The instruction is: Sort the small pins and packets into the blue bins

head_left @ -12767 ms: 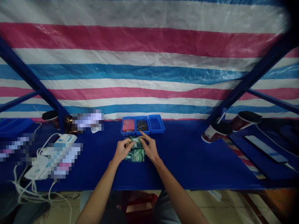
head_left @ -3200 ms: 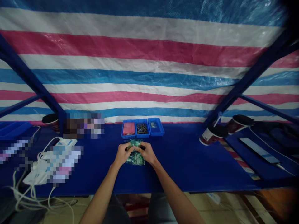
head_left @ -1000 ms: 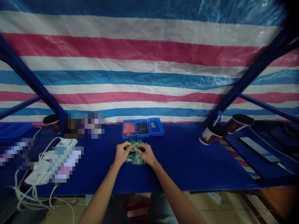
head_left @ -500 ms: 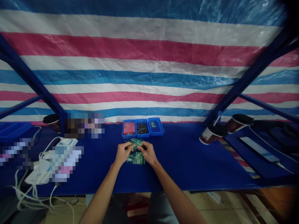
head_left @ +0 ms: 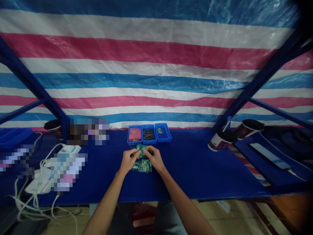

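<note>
My left hand (head_left: pixel 128 160) and my right hand (head_left: pixel 156 159) meet at the middle of the blue table, thumbs and fingers closed on the upper part of a green-tinted plastic bag (head_left: pixel 142 165). The bag's lower part lies between my wrists and shows small pale pieces inside. Whether this is one bag or two overlapping ones, I cannot tell. Just beyond my fingertips three small blue bins stand in a row: the left bin (head_left: pixel 134 142) holds something pink, the middle bin (head_left: pixel 149 142) dark screws or nails, and the right bin (head_left: pixel 166 133) a small clear packet.
To the left, a white power strip (head_left: pixel 40 184) lies among tangled white cables (head_left: pixel 34 209). Paper cups with black lids, one cup (head_left: pixel 218 141) holding a straw-like stick, stand at the right. Farther right lies a phone (head_left: pixel 270 156) on a cable. Blue frame bars (head_left: pixel 259 73) slope up at both sides.
My fingers shift slightly on the upper part of the green bag, which looks flatter and smoother now. The rest stays as it was.
</note>
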Available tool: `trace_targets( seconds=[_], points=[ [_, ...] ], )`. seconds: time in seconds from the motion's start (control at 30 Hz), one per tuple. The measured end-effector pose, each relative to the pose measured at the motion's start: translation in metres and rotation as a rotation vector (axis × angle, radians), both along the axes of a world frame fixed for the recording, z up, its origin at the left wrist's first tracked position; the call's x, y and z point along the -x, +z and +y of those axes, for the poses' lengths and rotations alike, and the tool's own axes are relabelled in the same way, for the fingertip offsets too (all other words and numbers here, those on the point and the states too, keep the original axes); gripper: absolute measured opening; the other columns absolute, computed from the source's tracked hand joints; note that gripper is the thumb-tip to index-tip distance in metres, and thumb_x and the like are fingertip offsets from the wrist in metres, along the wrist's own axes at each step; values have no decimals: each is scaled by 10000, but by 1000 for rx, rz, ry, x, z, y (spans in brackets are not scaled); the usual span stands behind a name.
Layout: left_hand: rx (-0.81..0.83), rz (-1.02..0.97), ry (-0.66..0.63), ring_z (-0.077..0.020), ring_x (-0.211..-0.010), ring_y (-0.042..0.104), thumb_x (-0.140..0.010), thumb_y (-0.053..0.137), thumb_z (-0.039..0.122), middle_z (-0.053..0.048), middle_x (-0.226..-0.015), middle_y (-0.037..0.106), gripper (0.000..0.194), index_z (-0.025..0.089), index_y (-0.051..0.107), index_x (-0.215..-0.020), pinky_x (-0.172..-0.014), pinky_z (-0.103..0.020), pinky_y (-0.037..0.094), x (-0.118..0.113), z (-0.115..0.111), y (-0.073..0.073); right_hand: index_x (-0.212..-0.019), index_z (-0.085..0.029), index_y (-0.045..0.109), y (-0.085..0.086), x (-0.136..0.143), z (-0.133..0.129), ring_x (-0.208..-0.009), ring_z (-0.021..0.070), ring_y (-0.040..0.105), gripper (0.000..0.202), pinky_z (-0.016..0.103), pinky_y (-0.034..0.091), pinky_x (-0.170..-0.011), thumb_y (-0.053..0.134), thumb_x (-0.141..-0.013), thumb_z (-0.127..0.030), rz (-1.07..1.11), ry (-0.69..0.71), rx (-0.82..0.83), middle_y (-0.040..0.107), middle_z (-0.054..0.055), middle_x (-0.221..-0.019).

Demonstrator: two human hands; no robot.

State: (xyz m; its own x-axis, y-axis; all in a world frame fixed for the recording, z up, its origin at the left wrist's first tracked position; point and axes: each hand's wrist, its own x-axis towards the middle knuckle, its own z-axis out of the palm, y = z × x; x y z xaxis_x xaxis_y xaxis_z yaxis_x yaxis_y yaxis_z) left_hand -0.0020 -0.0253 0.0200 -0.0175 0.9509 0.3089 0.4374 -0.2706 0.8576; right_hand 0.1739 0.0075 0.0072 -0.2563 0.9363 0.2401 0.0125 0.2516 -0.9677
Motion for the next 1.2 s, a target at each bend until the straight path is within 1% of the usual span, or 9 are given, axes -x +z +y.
trace_targets(
  seconds=[0.2, 0.4, 0.47, 0.53, 0.7, 0.83, 0.97, 1.07, 1.2],
  points=[
    [47, -12, -25, -101, -475, 450, -921, 559, 443, 30, -487, 501, 460, 141, 617, -578, -525, -225, 317, 0, -1, 0, -672, -167, 593, 1, -2, 8, -562, 121, 478, 358, 239, 396, -571, 674, -837, -474, 50, 10, 29, 532, -22, -597],
    [48, -116, 2, -109, -476, 475, -929, 537, 481, 3, -526, 570, 472, 143, 646, -619, -520, -224, 352, 2, 0, -4, -698, -167, 615, 26, -19, 12, -587, 141, 531, 325, 250, 409, -584, 628, -866, -445, -36, -25, -46, 591, 2, -632],
    [56, -163, 7, -112, -487, 486, -933, 531, 482, -7, -552, 591, 451, 140, 672, -676, -515, -222, 357, 2, 1, -6, -858, -164, 660, 38, -38, 26, -638, 167, 589, 283, 265, 441, -622, 649, -842, -446, -62, -104, -85, 665, 29, -722],
    [58, -175, 4, -113, -496, 492, -932, 536, 478, -6, -552, 587, 436, 138, 679, -699, -516, -220, 361, 2, 2, -7, -981, -158, 655, 49, -62, 49, -637, 186, 614, 327, 273, 443, -624, 673, -818, -441, -160, -217, -120, 686, 36, -704],
    [64, -167, 5, -110, -494, 489, -928, 541, 489, 1, -546, 582, 435, 137, 682, -716, -511, -213, 357, 2, 3, -8, -982, -191, 608, 67, -103, 115, -610, 172, 613, 223, 269, 383, -662, 686, -814, -316, -581, -435, -163, 682, -12, -647],
    [68, -177, 10, -106, -483, 480, -925, 542, 498, 4, -547, 588, 431, 137, 688, -742, -503, -210, 348, 1, 3, -8, -961, -204, 615, 66, -99, 142, -794, 205, 654, 174, 304, 331, -784, 703, -828, -272, -1011, -371, -187, 715, 4, -759],
    [67, -180, 13, -105, -480, 473, -926, 543, 497, 6, -547, 586, 431, 137, 687, -739, -506, -214, 346, 1, 4, -7, -1008, -190, 616, 54, -87, 149, -883, 235, 640, 198, 347, 287, -844, 673, -870, -319, -1316, -252, -254, 717, 44, -872],
    [67, -181, 14, -106, -482, 473, -926, 540, 498, 5, -546, 584, 436, 136, 689, -734, -507, -216, 348, 1, 4, -8, -985, -174, 640, 47, -83, 149, -932, 261, 612, 175, 373, 269, -868, 669, -869, -302, -1441, -180, -331, 707, 76, -898],
    [63, -177, 20, -110, -488, 482, -926, 537, 501, 2, -546, 589, 441, 134, 690, -735, -507, -215, 350, 2, 4, -9, -943, -157, 681, 47, -82, 146, -1074, 305, 537, 121, 405, 245, -917, 677, -852, -237, -1473, -162, -408, 694, 131, -993]
  ],
)
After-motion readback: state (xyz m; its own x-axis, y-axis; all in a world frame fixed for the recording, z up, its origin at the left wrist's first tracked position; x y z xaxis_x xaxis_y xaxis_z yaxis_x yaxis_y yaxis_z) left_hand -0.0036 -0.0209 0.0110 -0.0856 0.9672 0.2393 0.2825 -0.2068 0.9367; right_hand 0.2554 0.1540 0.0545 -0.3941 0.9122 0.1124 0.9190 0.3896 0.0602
